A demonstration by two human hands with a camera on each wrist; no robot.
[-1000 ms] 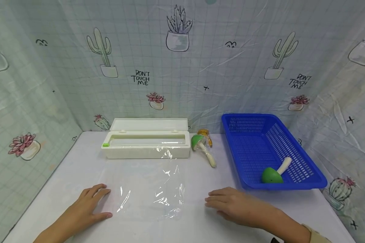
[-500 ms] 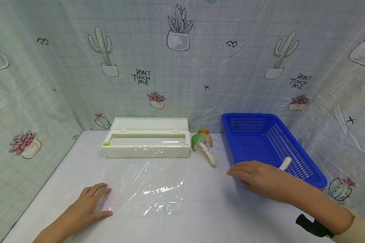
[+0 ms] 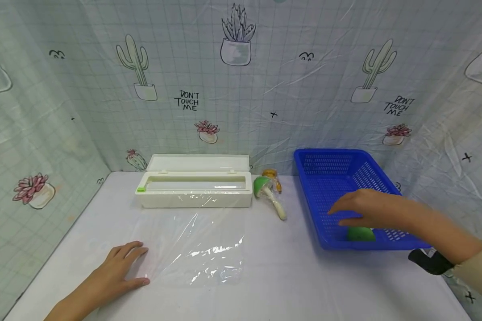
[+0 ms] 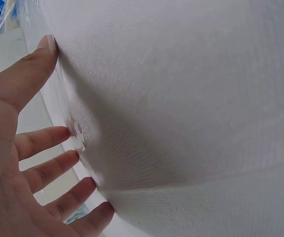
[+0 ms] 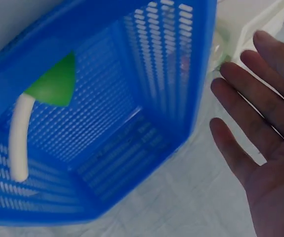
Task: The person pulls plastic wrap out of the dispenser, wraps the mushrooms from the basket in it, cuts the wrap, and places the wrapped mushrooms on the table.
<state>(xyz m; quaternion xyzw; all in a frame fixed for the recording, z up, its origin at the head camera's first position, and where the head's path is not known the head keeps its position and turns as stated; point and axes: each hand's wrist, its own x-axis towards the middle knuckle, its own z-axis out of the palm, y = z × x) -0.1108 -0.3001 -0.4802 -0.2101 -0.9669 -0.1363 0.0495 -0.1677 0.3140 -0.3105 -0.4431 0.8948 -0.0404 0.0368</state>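
My left hand (image 3: 114,274) rests on the white tabletop at the left edge of a clear plastic film sheet (image 3: 209,249), fingers spread and relaxed. The left wrist view shows its fingertips (image 4: 87,185) on the white surface by the film edge. Over the blue plastic basket (image 3: 337,245), my right hand (image 3: 369,207) hovers with nothing in its fingers. Inside that basket lies a toy mushroom with a green cap (image 3: 360,234); my right hand and forearm cover most of its white stem in the head view. The right wrist view shows the stem (image 5: 19,140) whole and the fingers extended.
A white cling film dispenser (image 3: 197,199) with its lid raised stands at the back, the film stretching forward from it. Beside it lie a film-wrapped green mushroom (image 3: 262,186) and a small wrapped orange-yellow item (image 3: 270,173). A patterned curtain (image 3: 241,102) hangs close behind.
My right hand has moved right and away from me, from the table beside the film to over the basket. Reflections on the film have shifted; my left hand has stayed in place.
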